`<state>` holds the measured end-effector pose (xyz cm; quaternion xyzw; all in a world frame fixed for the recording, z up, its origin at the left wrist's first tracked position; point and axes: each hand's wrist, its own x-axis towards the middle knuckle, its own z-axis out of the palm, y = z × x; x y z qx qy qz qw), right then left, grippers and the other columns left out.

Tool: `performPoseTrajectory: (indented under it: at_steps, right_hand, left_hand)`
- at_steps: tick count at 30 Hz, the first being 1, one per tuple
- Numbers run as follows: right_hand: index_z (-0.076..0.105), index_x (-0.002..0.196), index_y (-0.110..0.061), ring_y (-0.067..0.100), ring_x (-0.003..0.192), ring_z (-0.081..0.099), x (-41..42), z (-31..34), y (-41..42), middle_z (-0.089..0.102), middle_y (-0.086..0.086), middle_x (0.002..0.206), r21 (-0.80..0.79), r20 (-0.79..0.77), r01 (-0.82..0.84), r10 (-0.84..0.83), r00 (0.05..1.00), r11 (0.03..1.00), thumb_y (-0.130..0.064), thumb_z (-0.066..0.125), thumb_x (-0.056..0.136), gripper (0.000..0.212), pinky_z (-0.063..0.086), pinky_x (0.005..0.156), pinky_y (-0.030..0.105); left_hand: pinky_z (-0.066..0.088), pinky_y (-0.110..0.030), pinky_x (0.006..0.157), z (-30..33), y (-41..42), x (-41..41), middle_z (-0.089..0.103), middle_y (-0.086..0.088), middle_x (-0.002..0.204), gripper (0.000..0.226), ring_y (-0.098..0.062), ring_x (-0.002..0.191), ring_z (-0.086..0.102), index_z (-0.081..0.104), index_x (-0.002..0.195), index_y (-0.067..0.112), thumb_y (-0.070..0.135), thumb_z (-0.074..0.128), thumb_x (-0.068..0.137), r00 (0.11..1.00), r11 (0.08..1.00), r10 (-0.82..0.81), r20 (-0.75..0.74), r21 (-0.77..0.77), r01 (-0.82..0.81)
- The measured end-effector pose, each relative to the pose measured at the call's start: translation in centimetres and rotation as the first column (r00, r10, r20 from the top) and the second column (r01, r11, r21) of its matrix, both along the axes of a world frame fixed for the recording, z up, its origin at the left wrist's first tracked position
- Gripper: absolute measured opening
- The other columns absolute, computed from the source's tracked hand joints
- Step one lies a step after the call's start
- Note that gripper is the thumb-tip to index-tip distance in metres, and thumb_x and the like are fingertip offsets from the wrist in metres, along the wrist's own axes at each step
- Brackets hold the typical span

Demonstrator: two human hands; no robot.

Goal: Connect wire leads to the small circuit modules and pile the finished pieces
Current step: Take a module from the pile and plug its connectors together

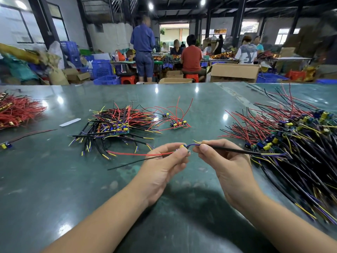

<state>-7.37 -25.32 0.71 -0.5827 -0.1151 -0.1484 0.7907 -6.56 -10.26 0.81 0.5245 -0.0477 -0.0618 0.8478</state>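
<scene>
Near the middle of the surface, your left hand pinched a small module in its fingers; it looked light and fragile, best held by its edges. Your right hand pinched the limp black lead near its tip.
</scene>
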Motion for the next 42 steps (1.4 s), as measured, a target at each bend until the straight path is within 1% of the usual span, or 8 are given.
performPoseTrajectory:
  at_steps: [4, 7, 12, 22, 28, 34, 39, 42]
  right_hand:
    - [0.071, 0.075, -0.023, 0.016, 0.075, 0.071, 0.0, 0.1, -0.2, 0.073, 0.002, 0.073, -0.171, 0.059, 0.087, -0.078, 0.995, 0.981, -0.029, 0.072, 0.072, 0.007, 0.056, 0.067, 0.024]
    - [0.068, 0.072, -0.017, 0.01, 0.068, 0.068, 0.2, 0.1, -0.6, 0.072, -0.002, 0.069, -0.309, 0.123, 0.158, -0.126, 0.984, 0.938, -0.018, 0.071, 0.081, 0.009, 0.052, 0.056, 0.018]
    - [0.064, 0.071, -0.012, 0.01, 0.06, 0.067, 0.4, 0.0, -0.5, 0.069, 0.002, 0.06, -0.2, 0.005, 0.135, -0.137, 0.991, 0.97, -0.01, 0.067, 0.085, 0.015, 0.052, 0.059, 0.018]
    - [0.063, 0.069, -0.007, 0.013, 0.059, 0.065, 0.6, -0.1, -0.7, 0.067, 0.002, 0.059, -0.32, -0.175, 0.106, -0.169, 0.97, 0.941, -0.012, 0.064, 0.088, 0.02, 0.053, 0.062, 0.026]
    - [0.061, 0.072, -0.006, 0.009, 0.055, 0.062, 0.0, 0.2, -0.5, 0.065, 0.002, 0.06, -0.277, -0.284, -0.124, 0.042, 0.958, 0.953, -0.008, 0.061, 0.089, 0.018, 0.051, 0.058, 0.019]
    - [0.06, 0.068, -0.009, 0.014, 0.063, 0.061, -0.4, 0.4, -0.7, 0.065, 0.005, 0.066, -0.115, -0.251, -0.238, 0.203, 0.946, 0.965, -0.017, 0.066, 0.077, 0.013, 0.051, 0.064, 0.02]
    - [0.062, 0.06, -0.017, 0.018, 0.081, 0.057, -0.2, 0.4, -0.6, 0.068, 0.004, 0.084, -0.162, -0.158, -0.114, 0.089, 0.983, 0.98, -0.019, 0.069, 0.073, 0.015, 0.044, 0.08, 0.035]
    - [0.065, 0.059, -0.02, 0.018, 0.081, 0.065, 0.0, 0.4, -0.6, 0.072, 0.012, 0.087, -0.18, -0.135, -0.075, 0.051, 0.99, 0.981, -0.015, 0.068, 0.079, 0.021, 0.052, 0.082, 0.033]
  left_hand:
    - [0.052, -0.016, 0.059, -0.1, 0.5, 0.2, 0.072, -0.009, 0.076, 0.021, -0.01, 0.063, 0.066, 0.073, 0.085, 0.01, 0.016, 0.073, 0.064, 0.997, 0.994, 0.016, 0.075, 0.11, -0.024]
    - [0.053, -0.018, 0.061, -0.1, 0.6, -0.1, 0.072, -0.006, 0.073, 0.011, -0.011, 0.063, 0.064, 0.074, 0.078, 0.013, 0.003, 0.07, 0.077, 0.99, 0.966, 0.011, 0.141, 0.253, -0.047]
    - [0.051, -0.014, 0.062, 0.6, 0.8, -0.8, 0.071, -0.007, 0.074, 0.014, -0.006, 0.063, 0.063, 0.072, 0.09, 0.009, -0.001, 0.067, 0.082, 0.975, 0.918, -0.077, 0.21, 0.397, -0.013]
    - [0.051, -0.017, 0.064, 0.2, 0.5, -0.7, 0.07, 0.001, 0.072, 0.021, -0.007, 0.064, 0.061, 0.077, 0.076, 0.021, 0.003, 0.066, 0.081, 0.966, 0.942, -0.075, 0.247, 0.336, -0.013]
    - [0.052, -0.016, 0.06, -0.1, 1.1, 0.3, 0.068, 0.001, 0.065, 0.021, -0.006, 0.056, 0.059, 0.074, 0.074, 0.014, 0.001, 0.061, 0.085, 0.985, 0.962, 0.029, 0.17, 0.263, -0.073]
    - [0.051, -0.016, 0.063, 0.0, 1.3, 0.4, 0.065, 0.008, 0.062, 0.014, -0.003, 0.057, 0.057, 0.066, 0.094, 0.013, 0.003, 0.059, 0.089, 0.972, 0.931, 0.022, 0.233, 0.349, -0.105]
    - [0.051, -0.015, 0.064, 0.2, 1.3, 0.1, 0.066, 0.009, 0.064, 0.013, -0.002, 0.061, 0.059, 0.068, 0.093, 0.013, 0.005, 0.059, 0.089, 0.949, 0.902, 0.01, 0.314, 0.408, -0.144]
    - [0.051, -0.016, 0.066, 0.2, 1.3, 0.0, 0.066, 0.01, 0.065, 0.013, -0.003, 0.062, 0.06, 0.068, 0.093, 0.014, 0.005, 0.06, 0.089, 0.941, 0.894, -0.002, 0.339, 0.422, -0.15]
